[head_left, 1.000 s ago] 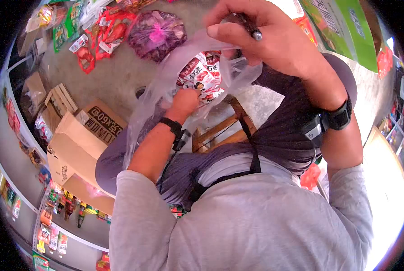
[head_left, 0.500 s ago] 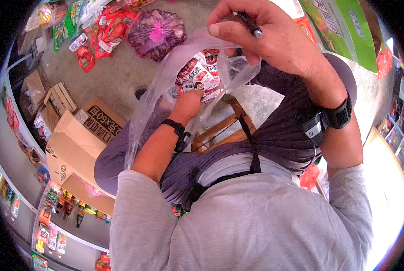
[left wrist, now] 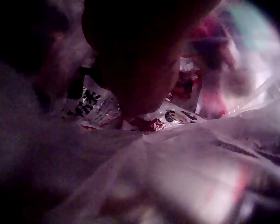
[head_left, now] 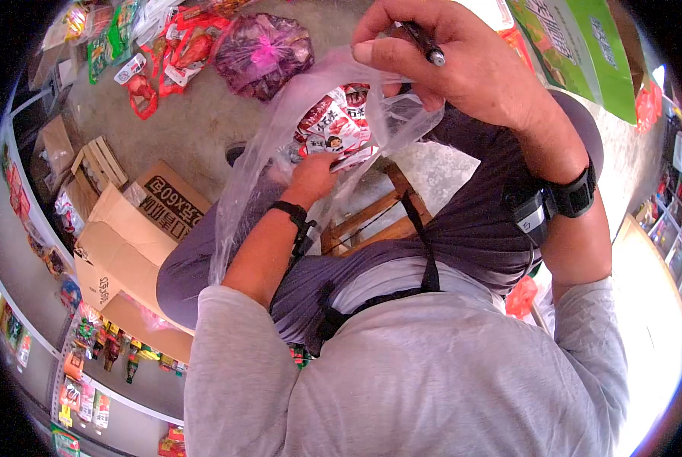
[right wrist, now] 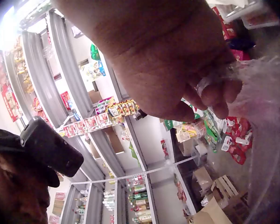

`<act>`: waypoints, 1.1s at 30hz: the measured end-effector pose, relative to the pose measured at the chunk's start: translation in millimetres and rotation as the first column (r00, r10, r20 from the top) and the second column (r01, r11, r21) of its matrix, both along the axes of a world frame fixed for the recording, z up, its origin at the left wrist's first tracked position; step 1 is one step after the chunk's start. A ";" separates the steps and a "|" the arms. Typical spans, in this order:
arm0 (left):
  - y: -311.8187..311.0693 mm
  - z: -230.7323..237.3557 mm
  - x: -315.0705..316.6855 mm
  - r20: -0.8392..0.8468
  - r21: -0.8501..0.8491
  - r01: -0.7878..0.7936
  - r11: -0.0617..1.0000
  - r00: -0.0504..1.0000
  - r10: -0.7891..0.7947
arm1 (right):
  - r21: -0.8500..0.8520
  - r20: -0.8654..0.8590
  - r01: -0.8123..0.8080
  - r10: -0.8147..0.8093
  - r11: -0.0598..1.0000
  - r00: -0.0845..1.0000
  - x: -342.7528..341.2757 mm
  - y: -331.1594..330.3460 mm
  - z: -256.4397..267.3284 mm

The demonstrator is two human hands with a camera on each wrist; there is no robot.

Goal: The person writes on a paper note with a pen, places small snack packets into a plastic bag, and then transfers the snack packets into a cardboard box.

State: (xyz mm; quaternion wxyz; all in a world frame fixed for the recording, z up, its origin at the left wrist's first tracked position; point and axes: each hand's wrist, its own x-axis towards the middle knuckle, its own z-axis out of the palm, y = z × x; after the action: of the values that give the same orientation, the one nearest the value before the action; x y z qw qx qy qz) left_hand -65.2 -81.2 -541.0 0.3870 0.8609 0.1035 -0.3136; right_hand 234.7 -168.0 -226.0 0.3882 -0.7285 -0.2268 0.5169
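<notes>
A clear plastic bag [head_left: 242, 202] hangs open between the knees, with several red and white snack packets [head_left: 332, 122] inside. My left hand [head_left: 312, 179] reaches into it, thumb at the near packets. The left wrist view shows a dark digit [left wrist: 140, 70] touching crinkled packets [left wrist: 95, 107]; the other fingers are hidden, so I cannot tell whether they pinch one. Up at the bag's far right rim, my right hand [head_left: 463, 68] holds the gathered film with its lower fingers. A black pen [head_left: 421, 43] is held in the same hand. Film [right wrist: 266, 98] trails from those curled fingers in the right wrist view.
On the floor ahead lie a purple plastic bag [head_left: 263, 57] and red snack packages [head_left: 188, 49]. An open cardboard box [head_left: 124, 240] sits beside the left leg, below a wooden stool [head_left: 379, 213]. Stocked shelves [head_left: 120, 396] line the left; a green package [head_left: 577, 53] stands front right.
The left hand has shifted slightly among the packets, and the near packets have moved a little under its thumb. The right hand stays at the rim with the pen.
</notes>
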 end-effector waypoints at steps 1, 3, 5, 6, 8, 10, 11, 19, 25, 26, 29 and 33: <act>2.3 -2.4 2.6 -0.052 -0.016 -0.040 0.999 0.998 0.039 | 0.058 -0.003 0.003 -0.002 0.998 1.000 0.2 -1.9 -2.3; 10.7 -2.6 10.9 -0.115 -0.024 -0.080 0.997 0.990 0.076 | 0.173 -0.009 0.009 -0.008 0.985 1.000 0.4 -8.2 -8.3; 27.0 3.9 25.2 -0.138 -0.015 -0.080 0.997 0.987 0.077 | -0.012 -0.001 0.013 -0.013 1.000 1.000 1.0 2.7 9.5; 32.3 -19.3 20.0 -0.126 -0.021 -0.163 0.986 0.979 0.159 | -0.029 -0.006 0.018 -0.019 0.999 1.000 0.8 3.3 9.5; 44.4 -29.2 29.7 -0.168 0.003 -0.217 0.976 0.962 0.214 | 0.015 -0.025 0.033 -0.033 0.999 0.999 0.2 -0.3 -0.9; 53.9 -24.0 43.7 -0.075 0.056 -0.154 0.986 0.985 0.158 | 0.079 -0.039 0.041 -0.038 0.996 0.999 -0.3 -1.6 -6.6; 55.1 -17.4 51.8 -0.078 0.088 -0.157 0.984 0.983 0.164 | 0.081 -0.038 0.040 -0.037 0.996 0.999 -0.4 -1.3 -5.9; 51.4 -47.6 78.1 0.016 0.149 -0.085 0.985 0.996 0.084 | 0.149 -0.018 0.022 -0.020 0.989 1.000 1.2 -3.4 -10.3; 12.8 -9.9 63.0 0.043 0.083 0.096 0.992 0.994 -0.100 | 0.066 -0.019 0.016 -0.015 0.998 1.000 2.9 1.0 -7.6; 7.1 -8.9 57.9 0.081 0.077 0.147 0.986 0.985 -0.153 | 0.039 0.005 0.007 -0.007 0.999 1.000 1.6 1.2 -4.8; 1.6 10.8 52.3 0.148 0.052 0.182 0.982 0.971 -0.188 | -0.034 0.006 0.020 -0.020 0.999 1.000 -1.3 4.7 2.0; 18.0 -1.8 41.4 0.110 0.053 -0.021 0.998 0.994 0.015 | 0.218 -0.076 0.066 -0.050 0.974 0.996 -0.1 -7.1 -12.9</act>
State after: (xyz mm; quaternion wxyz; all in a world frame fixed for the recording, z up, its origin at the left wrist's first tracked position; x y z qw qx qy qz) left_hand -23.8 -63.2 -542.8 0.3716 0.8860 0.0982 -0.2593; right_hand 234.6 -175.2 -238.9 0.4891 -0.6689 -0.2477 0.5020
